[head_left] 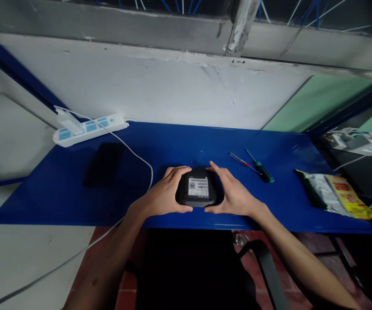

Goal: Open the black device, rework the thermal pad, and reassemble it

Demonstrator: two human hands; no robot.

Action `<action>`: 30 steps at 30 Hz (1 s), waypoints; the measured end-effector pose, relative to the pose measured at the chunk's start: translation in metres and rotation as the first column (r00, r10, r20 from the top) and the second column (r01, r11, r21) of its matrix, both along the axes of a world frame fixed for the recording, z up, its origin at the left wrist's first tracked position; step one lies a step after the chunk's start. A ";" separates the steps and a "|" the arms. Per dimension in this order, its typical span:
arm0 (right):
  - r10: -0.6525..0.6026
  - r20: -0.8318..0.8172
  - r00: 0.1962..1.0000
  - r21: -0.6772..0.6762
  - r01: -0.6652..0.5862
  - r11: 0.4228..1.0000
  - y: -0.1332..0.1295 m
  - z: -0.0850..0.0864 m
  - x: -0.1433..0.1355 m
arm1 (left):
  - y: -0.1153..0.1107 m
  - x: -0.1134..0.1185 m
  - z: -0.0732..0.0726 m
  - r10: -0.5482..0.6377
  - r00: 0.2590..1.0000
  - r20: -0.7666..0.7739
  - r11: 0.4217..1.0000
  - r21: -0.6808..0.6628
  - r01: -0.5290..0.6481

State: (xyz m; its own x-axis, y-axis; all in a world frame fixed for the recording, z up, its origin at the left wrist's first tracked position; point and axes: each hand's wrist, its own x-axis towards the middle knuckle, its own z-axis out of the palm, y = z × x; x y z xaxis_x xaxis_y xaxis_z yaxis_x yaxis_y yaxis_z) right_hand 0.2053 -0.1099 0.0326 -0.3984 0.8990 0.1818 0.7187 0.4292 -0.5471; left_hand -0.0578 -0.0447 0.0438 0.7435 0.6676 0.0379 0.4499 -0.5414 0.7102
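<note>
A black box-shaped device [197,200] with rounded corners is between my hands, near the front edge of the blue table [186,140]. Its upper face carries a white label with a printed square code. My left hand [164,192] grips the device's left side, thumb at the near edge and fingers at the far edge. On the right side, my right hand [233,192] holds it the same way. Whether the device rests on the table or is slightly raised, I cannot tell.
A white power strip [92,130] with a plugged-in adapter and cable lies back left, near a dark flat object [103,165]. To the right are a red-tipped clear screwdriver [240,159], a green-black screwdriver [263,172] and a yellow-silver packet [336,193]. A black chair [195,267] stands below.
</note>
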 end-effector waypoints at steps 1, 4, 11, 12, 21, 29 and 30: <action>0.006 -0.002 1.000 -0.006 -0.006 1.000 0.001 -0.001 -0.002 | 0.000 -0.002 -0.001 0.005 1.000 0.003 1.000 -0.006 -0.005; 0.011 -0.002 1.000 -0.025 -0.011 1.000 0.003 -0.002 -0.007 | -0.001 -0.008 -0.006 0.009 1.000 -0.001 1.000 -0.019 -0.009; -0.011 0.005 1.000 -0.068 0.011 0.998 0.002 -0.006 -0.012 | 0.001 -0.011 -0.017 0.005 1.000 -0.026 1.000 -0.019 -0.006; -0.018 0.004 1.000 -0.078 0.018 0.997 0.001 -0.007 -0.011 | 0.001 -0.010 -0.018 0.003 1.000 -0.031 1.000 -0.017 -0.003; -0.037 -0.028 0.999 -0.113 0.034 0.993 -0.001 -0.012 -0.006 | 0.001 -0.007 -0.021 0.009 1.000 -0.029 1.000 0.000 -0.009; -0.046 -0.026 0.999 -0.129 0.043 0.991 -0.009 -0.014 0.009 | -0.006 0.011 -0.022 0.012 0.999 -0.042 1.000 0.014 -0.011; -0.051 -0.019 0.999 -0.134 0.048 0.990 -0.011 -0.014 0.012 | -0.008 0.014 -0.022 0.010 0.999 -0.047 1.000 0.014 -0.010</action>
